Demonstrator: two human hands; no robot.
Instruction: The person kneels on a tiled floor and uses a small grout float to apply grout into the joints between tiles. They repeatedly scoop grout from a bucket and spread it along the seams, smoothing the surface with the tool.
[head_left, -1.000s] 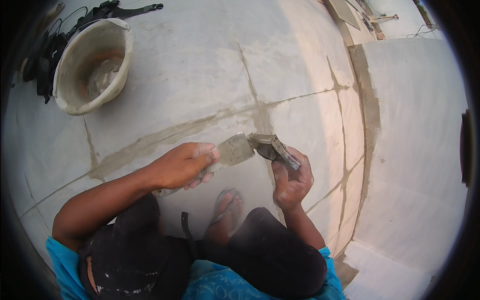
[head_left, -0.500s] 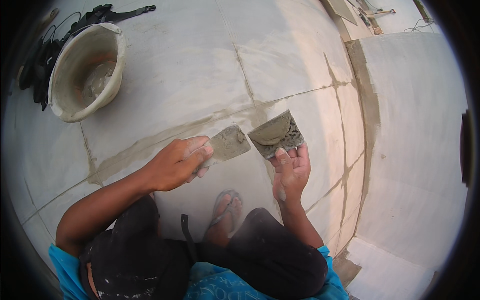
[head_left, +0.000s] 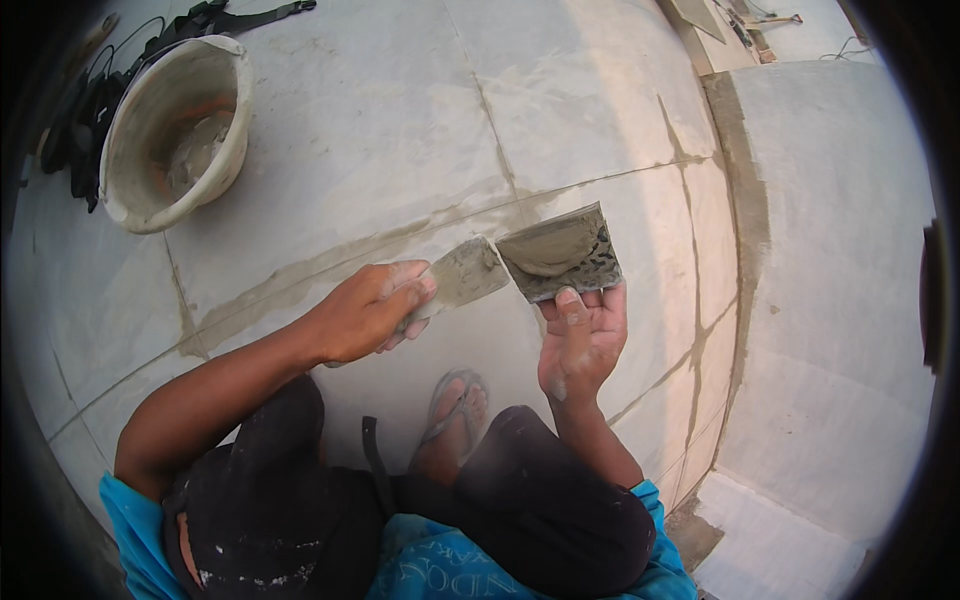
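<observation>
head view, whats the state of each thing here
left hand: gripping the scraper
scraper: blade smeared with grey mortar
right hand: holding the tile piece
tile piece: tilted, mortar heaped on it
bucket: upright, mortar inside
floor joints: smeared with grey mortar

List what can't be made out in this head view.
- Scraper: its handle is hidden inside the left hand.
- Tile piece: its underside faces away, and the right hand covers its lower edge.
- Bucket: its contents are too dim to identify.
- Dark straps beside the bucket: blurred at the fisheye rim.
- Tools at the top edge: too small and cut off.
</observation>
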